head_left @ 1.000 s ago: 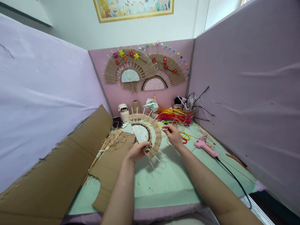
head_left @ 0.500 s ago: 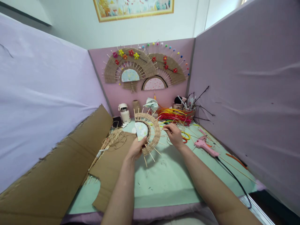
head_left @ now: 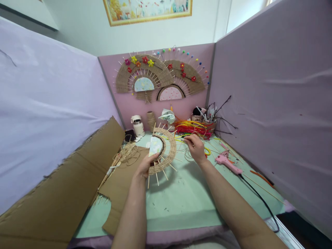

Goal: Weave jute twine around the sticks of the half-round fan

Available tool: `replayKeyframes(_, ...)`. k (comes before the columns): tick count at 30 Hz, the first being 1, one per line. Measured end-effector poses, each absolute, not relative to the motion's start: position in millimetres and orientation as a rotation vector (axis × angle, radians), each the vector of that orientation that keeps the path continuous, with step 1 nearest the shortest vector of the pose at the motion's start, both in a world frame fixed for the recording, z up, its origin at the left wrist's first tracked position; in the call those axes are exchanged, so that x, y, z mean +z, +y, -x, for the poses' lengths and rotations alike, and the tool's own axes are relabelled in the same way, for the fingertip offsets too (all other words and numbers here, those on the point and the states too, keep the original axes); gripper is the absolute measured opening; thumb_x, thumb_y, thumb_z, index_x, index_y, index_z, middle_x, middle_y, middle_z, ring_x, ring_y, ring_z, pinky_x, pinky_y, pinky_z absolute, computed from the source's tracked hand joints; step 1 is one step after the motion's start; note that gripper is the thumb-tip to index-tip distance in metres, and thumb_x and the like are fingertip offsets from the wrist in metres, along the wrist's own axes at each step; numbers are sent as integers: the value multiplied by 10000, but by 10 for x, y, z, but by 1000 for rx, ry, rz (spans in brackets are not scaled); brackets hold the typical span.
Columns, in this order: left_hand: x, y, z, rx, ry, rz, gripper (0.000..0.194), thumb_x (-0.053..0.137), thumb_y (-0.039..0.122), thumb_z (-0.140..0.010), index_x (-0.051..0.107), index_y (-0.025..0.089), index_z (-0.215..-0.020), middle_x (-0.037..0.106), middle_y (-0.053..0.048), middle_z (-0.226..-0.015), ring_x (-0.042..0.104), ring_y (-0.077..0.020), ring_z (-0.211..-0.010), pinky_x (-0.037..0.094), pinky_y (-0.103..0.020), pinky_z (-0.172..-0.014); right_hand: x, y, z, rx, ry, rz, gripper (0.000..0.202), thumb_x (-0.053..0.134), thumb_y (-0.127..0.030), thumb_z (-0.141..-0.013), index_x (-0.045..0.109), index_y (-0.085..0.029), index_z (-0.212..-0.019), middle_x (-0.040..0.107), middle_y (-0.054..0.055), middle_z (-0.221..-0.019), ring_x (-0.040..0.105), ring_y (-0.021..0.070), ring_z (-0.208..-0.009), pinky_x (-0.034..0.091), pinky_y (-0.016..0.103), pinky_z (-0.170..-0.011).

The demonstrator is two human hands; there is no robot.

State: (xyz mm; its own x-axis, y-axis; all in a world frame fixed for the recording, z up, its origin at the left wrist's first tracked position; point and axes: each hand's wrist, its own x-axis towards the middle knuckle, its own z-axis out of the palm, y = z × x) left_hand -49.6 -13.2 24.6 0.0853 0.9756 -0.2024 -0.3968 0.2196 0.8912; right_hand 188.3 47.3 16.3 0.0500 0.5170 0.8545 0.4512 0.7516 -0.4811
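Note:
My left hand (head_left: pixel 145 166) grips a small half-round woven fan (head_left: pixel 171 152) near its flat side, with the thumb on the pale blue patterned centre (head_left: pixel 155 144). Natural twine is woven in a band across the fan's thin wooden sticks, whose ends stick out all round. To the right of the fan, my right hand (head_left: pixel 196 148) is closed in a pinch, apart from the stick tips. A thin strand of twine seems to be between its fingertips, though it is very fine. Loose loops of twine (head_left: pixel 190 156) lie just beside this hand.
A pink glue gun (head_left: pixel 228 163) with a black cord lies right. Behind are red and yellow pipe cleaners (head_left: pixel 192 128), a twine spool (head_left: pixel 150 121), a white bottle (head_left: pixel 138 126) and a pot of twigs (head_left: pixel 209 126). Cardboard (head_left: pixel 121 186) and bundled sticks (head_left: pixel 111 169) lie left.
The fan has turned clockwise in my left hand, its lower sticks swinging left. My right hand has moved slightly right, away from the fan's edge, still pinched.

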Motion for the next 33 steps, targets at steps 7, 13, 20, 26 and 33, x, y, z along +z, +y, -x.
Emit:
replayKeyframes(7, 298, -156, 473, 1218, 933, -682, 307, 762, 277, -656, 629, 118, -883, 656, -29, -631, 589, -126, -510, 462, -227, -492, 152, 462, -1828, 234, -1512, 865, 175, 561, -342, -854, 635, -200, -782, 649, 45, -772, 580, 183, -721, 447, 311, -672)
replayKeyframes(13, 320, -161, 432, 1278, 896, -618, 383, 528, 409, -864, 611, 103, -1078, 712, -110, -808, 666, -184, -644, 534, -282, -587, 131, 422, -1762, 402, -1658, 898, 207, 536, -339, -847, 635, -189, -745, 658, 32, -726, 576, 166, -652, 429, 274, -624)
replayKeyframes(20, 280, -194, 456, 1120, 991, -812, 337, 596, 333, -813, 623, 65, -1016, 712, -121, -769, 643, -167, -560, 485, -242, -481, 127, 435, -1768, 356, -1653, 918, 229, 510, -347, -848, 625, -188, -729, 658, 39, -733, 568, 171, -654, 419, 274, -621)
replayKeyframes(26, 262, -210, 467, 1051, 945, -972, 366, 584, 342, -823, 596, 81, -1080, 717, -146, -886, 681, -205, -708, 523, -280, -589, 89, 478, -1800, 353, -1562, 961, 258, 561, -385, -823, 618, -185, -670, 623, 23, -656, 528, 156, -594, 396, 272, -579)
replayKeyframes(33, 267, -208, 452, 1056, 997, -1028, 334, 602, 354, -814, 604, 107, -1039, 711, -114, -921, 670, -184, -741, 531, -277, -642, 91, 535, -1870, 263, -1455, 944, 194, 570, -358, -829, 629, -188, -756, 640, 39, -746, 567, 176, -691, 426, 297, -647)
